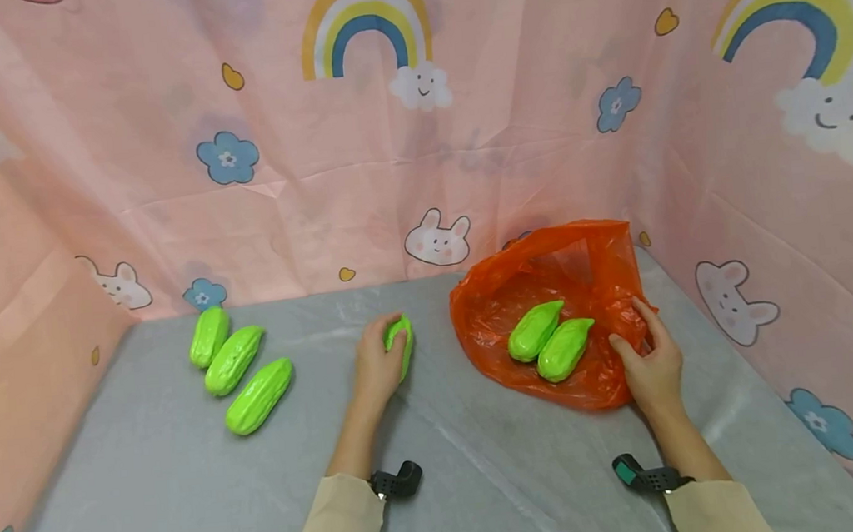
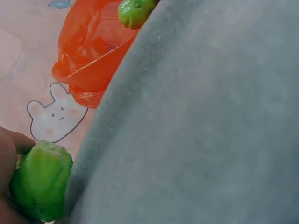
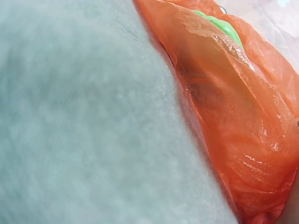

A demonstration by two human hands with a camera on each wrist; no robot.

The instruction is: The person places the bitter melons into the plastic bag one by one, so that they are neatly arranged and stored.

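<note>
My left hand (image 1: 379, 361) grips a bright green, ridged bitter melon (image 1: 405, 347) near the middle of the table. In the left wrist view the thick end of that held bitter melon (image 2: 42, 182) shows beside the fingers. On the right, my right hand (image 1: 654, 363) holds the side of an orange-red plastic bag (image 1: 487, 328), its thumb and fingers at the crumpled edge. The bag's mouth gapes toward me. Two bitter melons (image 1: 537, 331) lie side by side in it, tips pointing away. Through the right wrist view, the bag (image 3: 233, 116) hides most of the contents.
Three more bitter melons (image 1: 260, 396) lie in a loose slanted group at the left of the grey-covered table (image 1: 189, 502). Pink printed cloth (image 1: 359, 171) hangs behind the table and along both sides. The bag stands close to the back cloth.
</note>
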